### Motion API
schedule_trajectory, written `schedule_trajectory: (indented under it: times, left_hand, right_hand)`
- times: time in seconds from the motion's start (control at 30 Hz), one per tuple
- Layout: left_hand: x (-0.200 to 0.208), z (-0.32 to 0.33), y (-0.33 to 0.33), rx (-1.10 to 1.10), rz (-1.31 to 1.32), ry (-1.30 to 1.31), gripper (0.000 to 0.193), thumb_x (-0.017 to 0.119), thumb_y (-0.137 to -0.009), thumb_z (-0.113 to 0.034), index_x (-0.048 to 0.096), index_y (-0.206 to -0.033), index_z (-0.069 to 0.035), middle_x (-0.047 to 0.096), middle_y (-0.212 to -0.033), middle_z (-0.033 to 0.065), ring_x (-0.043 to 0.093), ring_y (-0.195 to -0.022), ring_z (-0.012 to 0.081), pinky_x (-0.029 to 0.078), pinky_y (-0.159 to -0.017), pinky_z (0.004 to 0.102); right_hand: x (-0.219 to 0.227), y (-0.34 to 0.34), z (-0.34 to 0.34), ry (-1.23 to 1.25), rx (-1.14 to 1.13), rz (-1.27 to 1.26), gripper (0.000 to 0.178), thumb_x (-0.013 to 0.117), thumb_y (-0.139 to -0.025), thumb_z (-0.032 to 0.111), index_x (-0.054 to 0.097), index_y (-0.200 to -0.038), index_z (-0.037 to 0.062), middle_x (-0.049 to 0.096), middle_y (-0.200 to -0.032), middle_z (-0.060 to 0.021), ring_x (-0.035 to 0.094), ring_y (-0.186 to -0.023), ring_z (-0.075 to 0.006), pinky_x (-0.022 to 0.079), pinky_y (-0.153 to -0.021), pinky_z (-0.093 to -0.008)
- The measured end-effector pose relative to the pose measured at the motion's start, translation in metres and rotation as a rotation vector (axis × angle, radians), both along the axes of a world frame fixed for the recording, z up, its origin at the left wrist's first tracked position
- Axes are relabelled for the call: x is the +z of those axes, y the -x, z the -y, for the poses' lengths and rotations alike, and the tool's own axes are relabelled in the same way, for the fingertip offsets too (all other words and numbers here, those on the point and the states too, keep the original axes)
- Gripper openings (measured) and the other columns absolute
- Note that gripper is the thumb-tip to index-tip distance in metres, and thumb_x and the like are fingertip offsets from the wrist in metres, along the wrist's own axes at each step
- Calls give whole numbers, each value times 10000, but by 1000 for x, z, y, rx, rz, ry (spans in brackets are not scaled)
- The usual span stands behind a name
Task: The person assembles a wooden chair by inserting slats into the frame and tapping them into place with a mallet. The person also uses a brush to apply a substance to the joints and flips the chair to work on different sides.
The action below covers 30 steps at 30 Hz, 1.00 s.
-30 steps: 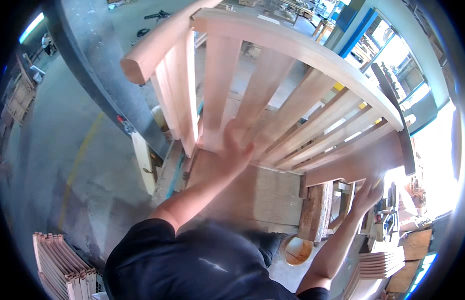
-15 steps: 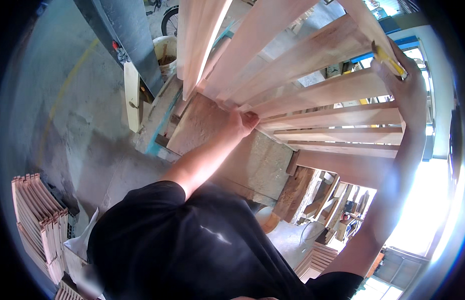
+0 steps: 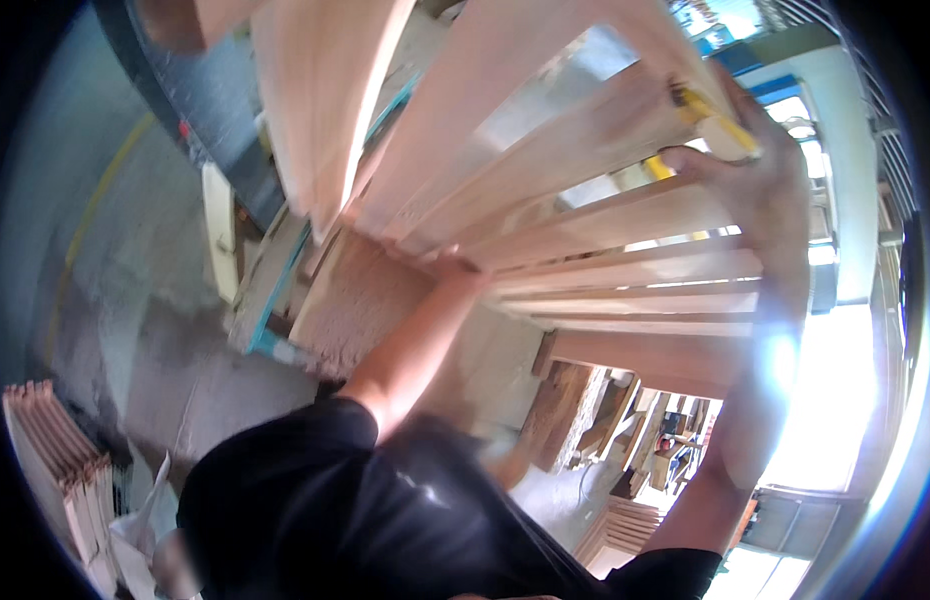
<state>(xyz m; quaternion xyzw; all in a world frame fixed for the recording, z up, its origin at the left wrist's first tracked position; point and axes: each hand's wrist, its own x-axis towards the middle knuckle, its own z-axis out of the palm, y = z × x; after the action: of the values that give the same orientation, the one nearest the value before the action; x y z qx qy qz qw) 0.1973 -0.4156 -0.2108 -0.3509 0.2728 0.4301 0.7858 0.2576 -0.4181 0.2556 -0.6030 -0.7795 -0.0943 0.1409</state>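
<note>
A large frame of pale wooden slats (image 3: 625,215) stands upright before me, its slats running between a lower rail and an upper rail. My left hand (image 3: 460,270) is at the lower rail, its fingers curled against the wood and blurred. My right hand (image 3: 765,180) is raised at the upper rail, bent round it. A slim yellow tool (image 3: 720,128) with a dark end lies along that rail under the right hand; its kind is unclear. Below the lower rail is a broad wooden board (image 3: 360,300) on a bench.
A dark grey panel (image 3: 200,85) stands at the far left, a short pale board (image 3: 221,235) near it. Stacked wooden pieces (image 3: 60,450) are at the lower left. A thick rough timber (image 3: 560,415) and shelved offcuts (image 3: 650,440) lie right of my body.
The whole view has shifted, so the frame and bench appear farther left and slightly lower. A blurred wooden end has come into the upper left. Both hands stay at the frame.
</note>
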Motion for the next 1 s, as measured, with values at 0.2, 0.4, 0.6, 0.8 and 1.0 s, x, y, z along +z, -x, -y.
schedule_trajectory:
  times: [0.2, 0.4, 0.6, 0.8, 1.0]
  left_hand:
    - [-34, -1, -15, 75, 249, -70, 487, 462, -949, -387, 578, -1319, -92, 606, -1351, 105, 517, -1295, 347, 387, -1086, 591]
    - [129, -32, 34, 176, 184, -568, 456, 522, -971, -401, 596, -1279, -73, 654, -1233, 75, 585, -1194, 294, 438, -1062, 532]
    - [388, -5, 93, 515, 174, -1228, 328, 669, -966, -258, 594, -1235, -86, 674, -1118, 63, 638, -1066, 237, 507, -1014, 446]
    - [469, 27, 74, 492, -340, -1349, 422, 806, -846, -127, 587, -1177, 16, 638, -954, 106, 662, -863, 244, 596, -770, 346]
    - [429, 43, 64, 434, -806, -1669, 476, 879, -726, -43, 611, -1108, 50, 656, -908, 130, 673, -801, 222, 603, -665, 308]
  right_hand:
    - [34, -15, 12, -32, -11, -86, 882, 969, -625, 261, 591, -1385, 18, 746, -1119, -125, 715, -1014, -190, 546, -919, -317]
    - [150, -65, 119, -415, -192, -48, 637, 828, -782, 439, 646, -1157, -42, 718, -934, -132, 709, -886, -209, 569, -780, -341]
    - [96, -179, 264, -980, -378, -691, 497, 638, -989, 372, 620, -1237, -59, 720, -1041, -150, 692, -948, -215, 564, -854, -348]
    - [-196, -205, 277, -1184, -913, -909, 418, 597, -964, 408, 705, -1049, 13, 731, -938, -154, 696, -845, -285, 518, -759, -437]
    - [-376, -65, 204, -894, -794, -1455, 323, 647, -1000, 271, 692, -800, 21, 641, -749, 22, 590, -716, -83, 471, -653, -255]
